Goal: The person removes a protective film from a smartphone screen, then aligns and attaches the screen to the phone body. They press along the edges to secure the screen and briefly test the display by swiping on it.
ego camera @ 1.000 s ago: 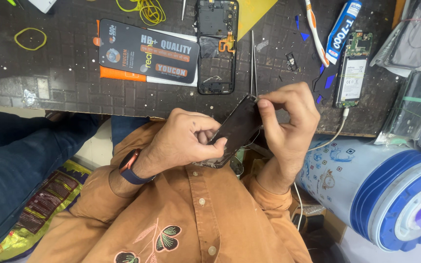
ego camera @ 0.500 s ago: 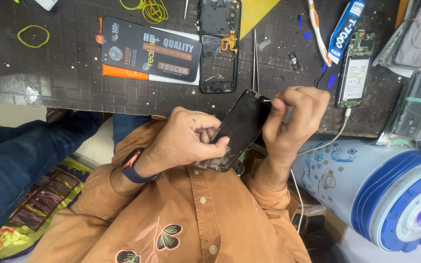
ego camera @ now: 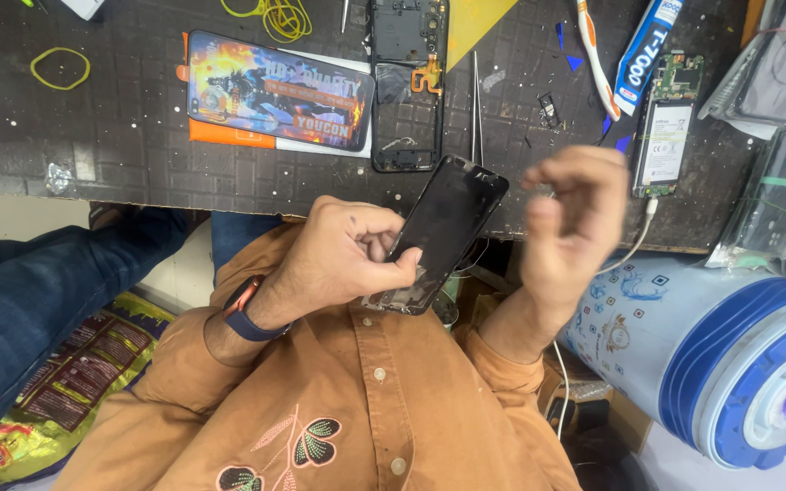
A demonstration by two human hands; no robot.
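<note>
Lifting clear of the phone screen (ego camera: 443, 232), the right hand (ego camera: 570, 223) had come away from the top corner it was pinching a moment earlier and hung apart from it in the air, blurred with motion. Its fingers (ego camera: 561, 173) looked loosely curled, but the blur was too strong for me to tell whether anything small sat between them. The left hand (ego camera: 347, 255) alone kept the dark cracked panel, its fingers pinching the lower end, so the panel stood tilted over the near edge of the table (ego camera: 138, 164), above the person's orange shirt (ego camera: 366, 400). That suggested a pause or a change of grip, not a finished pull. The panel's lower edge was hidden behind the left fingers. On the table lay a phone frame (ego camera: 407, 86), tweezers (ego camera: 477, 109) and a circuit board (ego camera: 666, 127); a blue cooler (ego camera: 730, 355) was cut off at the right.
</note>
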